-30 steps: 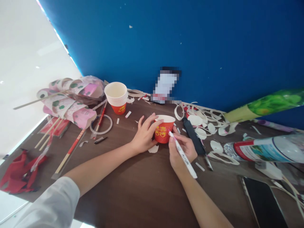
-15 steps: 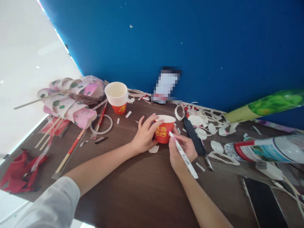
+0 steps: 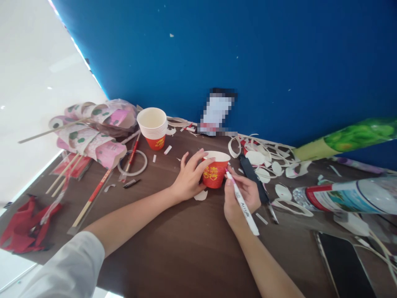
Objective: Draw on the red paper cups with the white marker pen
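Observation:
A red paper cup (image 3: 214,176) with yellow characters and a white inside stands upright on the dark wooden table (image 3: 173,256). My left hand (image 3: 190,176) grips its left side, fingers over the rim and thumb low near the base. A white acrylic marker (image 3: 242,205) with a pink tip is pinched in my right hand (image 3: 243,196). Its tip points at the cup's right side; whether it touches is hard to tell. By the cup's base lies a white paper scrap (image 3: 201,195).
Stacked paper cups (image 3: 152,128) stand at the back left, beside pink paper-wrapped sticks (image 3: 93,140) and a tape ring (image 3: 141,169). To the right lie paper cuttings (image 3: 256,158), a black utility knife (image 3: 252,176), a water bottle (image 3: 347,194) and a phone (image 3: 344,265). A blue wall (image 3: 279,74) rises behind.
My right hand and the marker have shifted slightly right, and the tip has moved from the cup's front toward its right edge. My left hand stays on the cup.

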Demonstrator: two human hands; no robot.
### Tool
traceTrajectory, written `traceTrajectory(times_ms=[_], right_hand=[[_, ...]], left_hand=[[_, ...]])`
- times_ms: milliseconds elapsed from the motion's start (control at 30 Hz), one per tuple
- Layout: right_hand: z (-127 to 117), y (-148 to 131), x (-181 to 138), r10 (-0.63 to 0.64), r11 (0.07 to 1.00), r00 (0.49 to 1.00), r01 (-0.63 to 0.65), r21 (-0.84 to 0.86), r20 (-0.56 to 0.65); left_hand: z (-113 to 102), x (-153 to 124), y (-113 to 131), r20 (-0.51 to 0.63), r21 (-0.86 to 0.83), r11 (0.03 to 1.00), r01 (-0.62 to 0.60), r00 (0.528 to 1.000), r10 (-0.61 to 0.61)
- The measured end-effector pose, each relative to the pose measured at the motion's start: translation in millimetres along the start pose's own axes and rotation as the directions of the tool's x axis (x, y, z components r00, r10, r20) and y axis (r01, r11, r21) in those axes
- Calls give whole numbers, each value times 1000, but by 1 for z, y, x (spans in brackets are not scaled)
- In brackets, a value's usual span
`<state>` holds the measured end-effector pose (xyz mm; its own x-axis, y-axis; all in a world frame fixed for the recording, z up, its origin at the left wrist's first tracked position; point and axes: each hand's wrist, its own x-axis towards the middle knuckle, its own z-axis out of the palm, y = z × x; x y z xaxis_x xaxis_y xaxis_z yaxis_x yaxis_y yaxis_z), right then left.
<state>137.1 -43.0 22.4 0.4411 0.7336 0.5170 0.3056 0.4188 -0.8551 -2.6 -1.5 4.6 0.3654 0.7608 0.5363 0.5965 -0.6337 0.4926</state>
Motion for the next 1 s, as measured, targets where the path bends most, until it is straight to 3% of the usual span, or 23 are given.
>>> traceTrajectory(times_ms=[1000], right_hand=[[-1,-2,4,-101,994,995,101,-29,27]], left_hand=[[-2,0,1,19,37,999,-1,1000,0]])
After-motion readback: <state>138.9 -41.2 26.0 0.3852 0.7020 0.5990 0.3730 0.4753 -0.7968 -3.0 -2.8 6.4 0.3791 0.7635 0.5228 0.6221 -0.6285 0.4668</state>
